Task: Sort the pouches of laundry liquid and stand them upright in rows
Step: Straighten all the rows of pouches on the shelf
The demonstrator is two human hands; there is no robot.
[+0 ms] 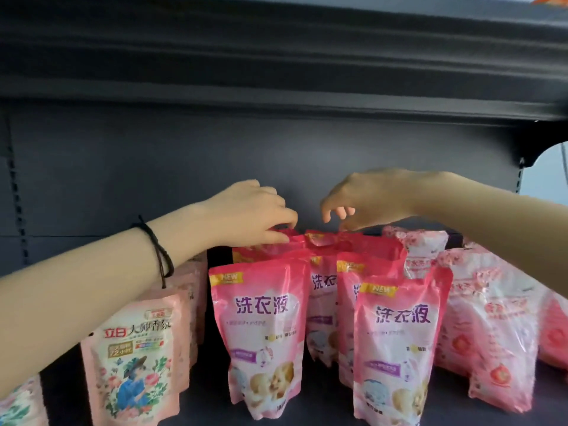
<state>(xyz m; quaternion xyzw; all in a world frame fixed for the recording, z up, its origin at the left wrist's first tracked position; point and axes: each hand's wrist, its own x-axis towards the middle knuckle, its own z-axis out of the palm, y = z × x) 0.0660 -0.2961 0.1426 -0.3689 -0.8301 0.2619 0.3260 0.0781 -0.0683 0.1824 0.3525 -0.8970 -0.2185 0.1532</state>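
Note:
Bright pink pouches (pixel 264 327) with purple lettering stand upright in two rows mid-shelf, a second front one (pixel 396 339) to the right. My left hand (pixel 246 213) pinches the top edge of a rear pink pouch (pixel 295 239) at the back of the rows. My right hand (pixel 365 198) hovers over the neighbouring rear pouch top (pixel 350 238), fingertips curled down and touching it; its grip is unclear. Pale pink floral pouches (pixel 135 361) stand in a row at the left, under my left forearm. Clear-wrapped pink pouches (pixel 495 333) stand at the right.
The dark grey shelf floor (pixel 322 404) shows bare in front between the rows. A dark back panel (pixel 184 155) rises behind, and the upper shelf (pixel 276 56) overhangs close above. A bracket and slotted upright (pixel 521 173) mark the right end.

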